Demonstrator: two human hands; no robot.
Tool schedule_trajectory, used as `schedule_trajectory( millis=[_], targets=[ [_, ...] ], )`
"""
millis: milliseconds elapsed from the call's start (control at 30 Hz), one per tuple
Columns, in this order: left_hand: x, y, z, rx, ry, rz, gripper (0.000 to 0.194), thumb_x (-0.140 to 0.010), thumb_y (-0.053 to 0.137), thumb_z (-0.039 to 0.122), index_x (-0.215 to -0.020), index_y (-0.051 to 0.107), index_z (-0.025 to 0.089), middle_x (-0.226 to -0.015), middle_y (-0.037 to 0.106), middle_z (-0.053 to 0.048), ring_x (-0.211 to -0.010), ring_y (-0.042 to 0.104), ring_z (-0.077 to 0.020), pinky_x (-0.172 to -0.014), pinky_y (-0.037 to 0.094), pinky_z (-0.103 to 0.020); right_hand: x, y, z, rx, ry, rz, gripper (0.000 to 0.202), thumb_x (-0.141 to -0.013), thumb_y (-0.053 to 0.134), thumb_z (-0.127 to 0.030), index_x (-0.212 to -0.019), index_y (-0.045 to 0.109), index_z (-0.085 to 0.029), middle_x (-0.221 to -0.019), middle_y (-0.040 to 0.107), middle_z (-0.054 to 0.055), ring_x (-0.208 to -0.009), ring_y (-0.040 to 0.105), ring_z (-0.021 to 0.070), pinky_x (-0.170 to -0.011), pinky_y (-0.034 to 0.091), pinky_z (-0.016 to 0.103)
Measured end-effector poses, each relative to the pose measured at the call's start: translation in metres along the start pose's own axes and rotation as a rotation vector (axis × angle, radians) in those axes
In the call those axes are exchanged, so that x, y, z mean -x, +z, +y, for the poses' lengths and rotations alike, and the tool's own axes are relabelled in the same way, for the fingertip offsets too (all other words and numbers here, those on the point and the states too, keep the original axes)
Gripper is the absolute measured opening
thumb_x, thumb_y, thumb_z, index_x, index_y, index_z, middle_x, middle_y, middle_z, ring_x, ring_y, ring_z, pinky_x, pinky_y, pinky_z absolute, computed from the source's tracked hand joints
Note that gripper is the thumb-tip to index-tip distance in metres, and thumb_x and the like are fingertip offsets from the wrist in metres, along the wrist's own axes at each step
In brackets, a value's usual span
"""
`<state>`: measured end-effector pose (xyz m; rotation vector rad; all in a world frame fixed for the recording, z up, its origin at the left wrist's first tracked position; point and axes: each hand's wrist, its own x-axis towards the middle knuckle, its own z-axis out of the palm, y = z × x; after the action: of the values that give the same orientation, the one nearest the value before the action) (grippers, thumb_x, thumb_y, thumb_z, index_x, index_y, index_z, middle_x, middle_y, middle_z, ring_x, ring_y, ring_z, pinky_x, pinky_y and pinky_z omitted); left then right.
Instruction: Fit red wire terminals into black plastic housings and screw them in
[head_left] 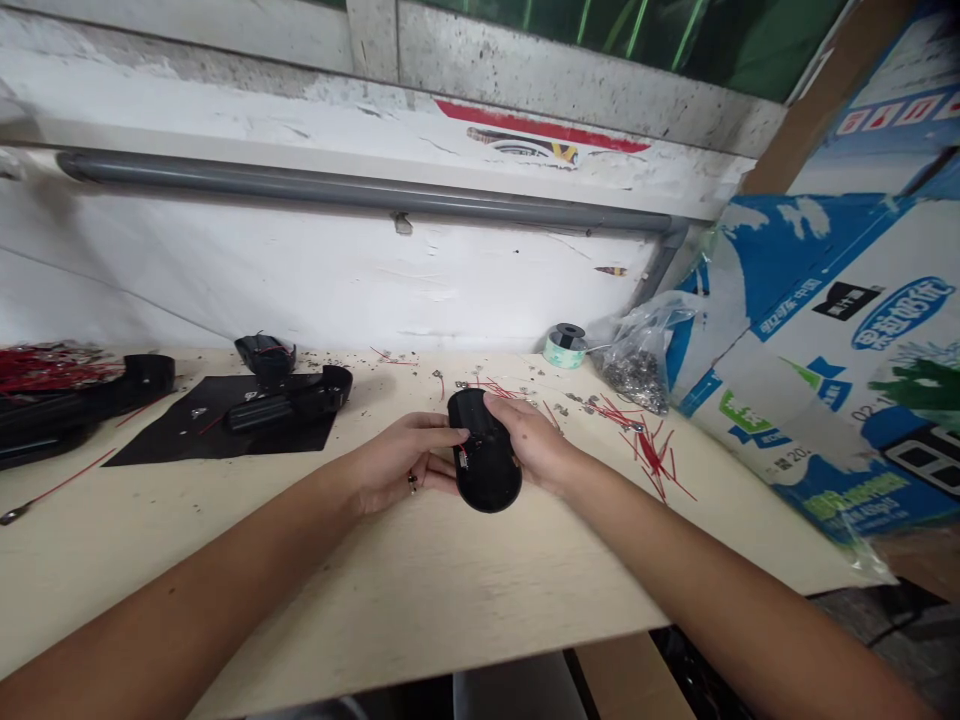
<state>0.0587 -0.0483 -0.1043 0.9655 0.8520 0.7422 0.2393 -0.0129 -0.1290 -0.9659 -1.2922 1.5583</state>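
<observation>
A black plastic housing [489,470] with a rounded lower end is held above the table, between both hands. From the left, my left hand [409,455] grips its edge, thumb lying on its face and fingers behind; a small metal piece shows by the fingers. On the other side my right hand [534,438] is wrapped round the upper right edge, with most of its fingers hidden behind the housing. A small pale detail sits on the housing near the left thumb; it is too small to make out.
Similar black housings [289,405] lie on a black sheet [161,435] at left, beside a heap of red wires [52,368]. More red wires [656,455] and metal bits lie at right, near a tape roll [564,347], a plastic bag [637,365] and a large printed carton [825,340].
</observation>
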Motion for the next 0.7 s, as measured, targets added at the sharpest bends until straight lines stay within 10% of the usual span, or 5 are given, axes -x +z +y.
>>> schedule_trajectory(
  millis=[200, 700],
  targets=[
    [0.001, -0.002, 0.001, -0.014, -0.018, -0.05, 0.04, -0.078, 0.077, 0.038, -0.107, 0.063, 0.015, -0.089, 0.071, -0.007, -0.073, 0.07, -0.016, -0.065, 0.056, -0.026, 0.004, -0.002, -0.006, 0.326, -0.226, -0.037, 0.056, -0.089, 0.052, -0.067, -0.085, 0.062, -0.012, -0.08, 0.058, 0.005, -0.071, 0.05, 0.0128, -0.064, 0.039, 0.023],
    [-0.002, -0.002, -0.004, 0.002, -0.005, -0.049, 0.042, -0.069, 0.085, 0.026, -0.105, 0.066, 0.016, -0.096, 0.069, -0.006, -0.075, 0.067, -0.0126, -0.068, 0.055, -0.024, 0.013, 0.003, -0.013, 0.466, -0.255, -0.052, 0.051, -0.091, 0.05, -0.062, -0.071, 0.049, -0.015, -0.067, 0.046, 0.0, -0.061, 0.04, 0.0101, -0.054, 0.033, 0.022]
  ],
)
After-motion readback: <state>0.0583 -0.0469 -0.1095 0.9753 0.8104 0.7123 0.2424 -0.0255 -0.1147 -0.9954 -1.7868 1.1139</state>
